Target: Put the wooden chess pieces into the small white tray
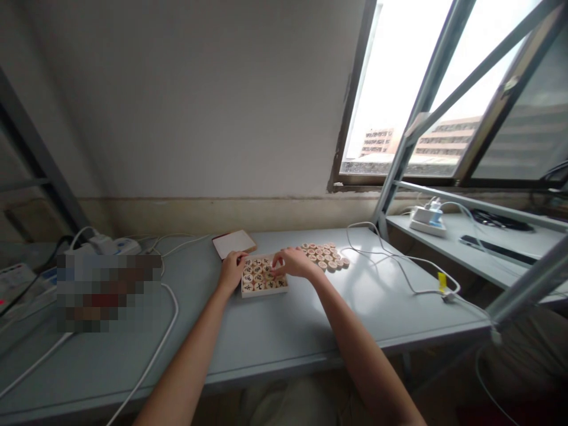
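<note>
A shallow white-sided box (pixel 265 292) sits on the desk, holding rows of round wooden Chinese chess pieces (pixel 258 277) with dark characters facing up. At its left side, my left hand (pixel 231 273) is closed on the wall, fingers around the far-left corner. My right hand (pixel 293 262) reaches over the right part of the box from the far right. Its thumb and forefinger curl together at a piece that they mostly hide. Beyond that hand, more loose pieces (pixel 326 256) with reddish marks lie grouped on the desk. The box lid (pixel 234 243) rests behind my left hand, its pale inside up.
The grey desk (pixel 275 337) stands against a wall. A white cable (pixel 415 291) with a yellow tag loops across its right side. Power strips and cords (pixel 104 244) lie at left beside a blurred patch. A metal frame post (pixel 402 160) rises at the right.
</note>
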{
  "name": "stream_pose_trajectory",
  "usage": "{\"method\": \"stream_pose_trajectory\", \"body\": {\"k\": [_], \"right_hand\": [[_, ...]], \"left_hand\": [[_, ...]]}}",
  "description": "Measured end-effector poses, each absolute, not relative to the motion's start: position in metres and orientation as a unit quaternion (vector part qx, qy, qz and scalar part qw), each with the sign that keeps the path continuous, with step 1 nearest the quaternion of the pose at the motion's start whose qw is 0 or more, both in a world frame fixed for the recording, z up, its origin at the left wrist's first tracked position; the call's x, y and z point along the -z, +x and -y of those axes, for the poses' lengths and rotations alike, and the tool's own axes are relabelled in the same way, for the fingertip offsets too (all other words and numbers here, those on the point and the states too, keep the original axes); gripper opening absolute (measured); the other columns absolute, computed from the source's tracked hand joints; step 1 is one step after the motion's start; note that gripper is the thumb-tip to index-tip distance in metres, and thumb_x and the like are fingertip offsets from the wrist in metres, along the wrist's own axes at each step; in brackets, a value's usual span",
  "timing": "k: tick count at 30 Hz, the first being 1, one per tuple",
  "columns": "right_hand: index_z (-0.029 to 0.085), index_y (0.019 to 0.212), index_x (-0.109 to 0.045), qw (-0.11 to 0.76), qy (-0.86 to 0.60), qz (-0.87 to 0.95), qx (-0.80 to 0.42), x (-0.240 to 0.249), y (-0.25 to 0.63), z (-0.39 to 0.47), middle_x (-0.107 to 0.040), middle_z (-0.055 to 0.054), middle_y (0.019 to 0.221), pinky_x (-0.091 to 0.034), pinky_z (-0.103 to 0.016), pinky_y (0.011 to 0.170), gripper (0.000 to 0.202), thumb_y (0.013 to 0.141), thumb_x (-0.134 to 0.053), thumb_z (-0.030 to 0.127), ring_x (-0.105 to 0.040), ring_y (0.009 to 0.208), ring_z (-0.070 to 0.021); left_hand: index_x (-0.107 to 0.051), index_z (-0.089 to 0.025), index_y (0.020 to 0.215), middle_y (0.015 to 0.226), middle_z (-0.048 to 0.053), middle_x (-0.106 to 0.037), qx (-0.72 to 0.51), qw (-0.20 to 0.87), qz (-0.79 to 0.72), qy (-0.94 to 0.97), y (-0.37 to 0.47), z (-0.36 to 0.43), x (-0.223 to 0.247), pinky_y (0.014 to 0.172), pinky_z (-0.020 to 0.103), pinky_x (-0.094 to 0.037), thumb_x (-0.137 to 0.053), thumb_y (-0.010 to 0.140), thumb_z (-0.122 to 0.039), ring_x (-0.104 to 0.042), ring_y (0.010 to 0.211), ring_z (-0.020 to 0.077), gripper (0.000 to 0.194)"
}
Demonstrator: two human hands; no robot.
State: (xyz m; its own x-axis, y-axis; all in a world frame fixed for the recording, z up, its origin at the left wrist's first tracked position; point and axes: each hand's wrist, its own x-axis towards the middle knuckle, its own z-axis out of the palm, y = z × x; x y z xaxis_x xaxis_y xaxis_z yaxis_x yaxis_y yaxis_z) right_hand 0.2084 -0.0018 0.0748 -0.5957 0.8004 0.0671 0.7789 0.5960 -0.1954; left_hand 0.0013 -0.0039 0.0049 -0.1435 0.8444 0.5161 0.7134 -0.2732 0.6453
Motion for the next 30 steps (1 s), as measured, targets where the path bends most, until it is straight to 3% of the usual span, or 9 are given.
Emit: {"method": "stream_pose_trajectory", "body": {"k": [9, 14, 20, 25, 30], "right_hand": [[0.027, 0.089, -0.069, 0.086, -0.354, 0.922, -0.132, -0.069, 0.222, -0.011, -0.064, -0.002, 0.088, -0.035, -0.025, 0.078, 0.023, 0.066, -0.066, 0.030, -0.054, 0.083, -0.0170], [0.025, 0.085, -0.069, 0.135, -0.350, 0.923, -0.089, -0.062, 0.220, -0.013, -0.058, -0.005, 0.092, -0.036, -0.026, 0.079, 0.027, 0.060, -0.072, 0.035, -0.049, 0.092, -0.0198], [0.024, 0.092, -0.066, 0.212, -0.425, 0.880, 0.006, -0.075, 0.235, -0.014, -0.057, -0.006, 0.090, -0.036, -0.028, 0.079, 0.021, 0.076, -0.057, 0.035, -0.049, 0.090, -0.0188], [0.021, 0.095, -0.065, 0.124, -0.517, 0.847, 0.016, -0.069, 0.260, -0.023, -0.057, -0.009, 0.092, -0.036, -0.029, 0.079, 0.023, 0.073, -0.058, 0.025, -0.048, 0.091, -0.0207], [0.020, 0.110, -0.051, 0.220, -0.519, 0.825, -0.020, -0.077, 0.267, -0.023, -0.054, -0.007, 0.097, -0.036, -0.028, 0.078, 0.038, 0.072, -0.056, 0.021, -0.047, 0.092, -0.0181]], "left_hand": [[-0.063, -0.015, 0.076, 0.081, 0.006, -0.062, -0.464, 0.070, -0.603, 0.645, 0.004, 0.006, -0.006, 0.078, 0.031, -0.044, -0.044, 0.073, -0.012, -0.057, 0.080, 0.0167, 0.020], [-0.062, -0.014, 0.077, 0.083, 0.007, -0.062, -0.457, 0.062, -0.601, 0.653, 0.005, 0.007, -0.008, 0.082, 0.032, -0.043, -0.043, 0.074, -0.010, -0.056, 0.084, 0.0174, 0.020], [-0.062, -0.016, 0.077, 0.082, 0.006, -0.062, -0.460, 0.062, -0.596, 0.655, 0.003, 0.008, -0.006, 0.081, 0.032, -0.044, -0.042, 0.074, -0.012, -0.057, 0.083, 0.0169, 0.020], [-0.062, -0.015, 0.079, 0.082, 0.006, -0.062, -0.460, 0.070, -0.598, 0.652, 0.003, 0.009, -0.006, 0.079, 0.032, -0.044, -0.042, 0.074, -0.013, -0.057, 0.081, 0.0168, 0.021], [-0.063, -0.014, 0.079, 0.083, 0.007, -0.062, -0.460, 0.076, -0.599, 0.651, 0.004, 0.008, -0.006, 0.080, 0.033, -0.044, -0.042, 0.074, -0.014, -0.057, 0.082, 0.0175, 0.021]]}}
